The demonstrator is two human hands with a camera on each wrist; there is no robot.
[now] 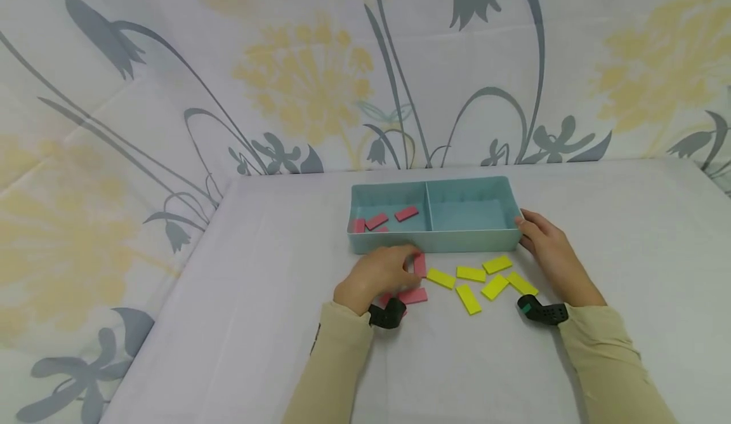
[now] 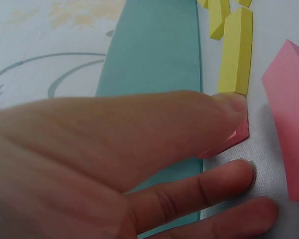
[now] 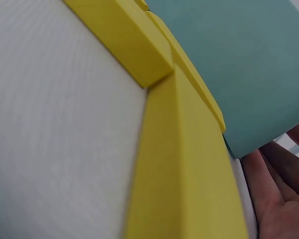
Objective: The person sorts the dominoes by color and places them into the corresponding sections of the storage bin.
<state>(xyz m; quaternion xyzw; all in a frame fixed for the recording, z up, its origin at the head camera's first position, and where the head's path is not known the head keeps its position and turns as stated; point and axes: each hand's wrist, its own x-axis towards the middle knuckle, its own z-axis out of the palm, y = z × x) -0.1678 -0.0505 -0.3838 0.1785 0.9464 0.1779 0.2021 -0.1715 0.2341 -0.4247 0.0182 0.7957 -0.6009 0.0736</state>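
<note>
My left hand pinches a pink block lying just in front of a blue-green divided box. In the left wrist view, a finger covers most of that pink block, which lies beside a yellow block. Further pink blocks lie under and beside the left wrist. At the box's right end, my right hand holds the near corner. The right wrist view shows its fingers against the end of the box, their tips partly hidden.
Several yellow blocks are spread over the white tabletop between the hands. A few pink blocks lie in the box's left compartment; a divider separates it from the right one. Behind stands a flower-patterned cloth.
</note>
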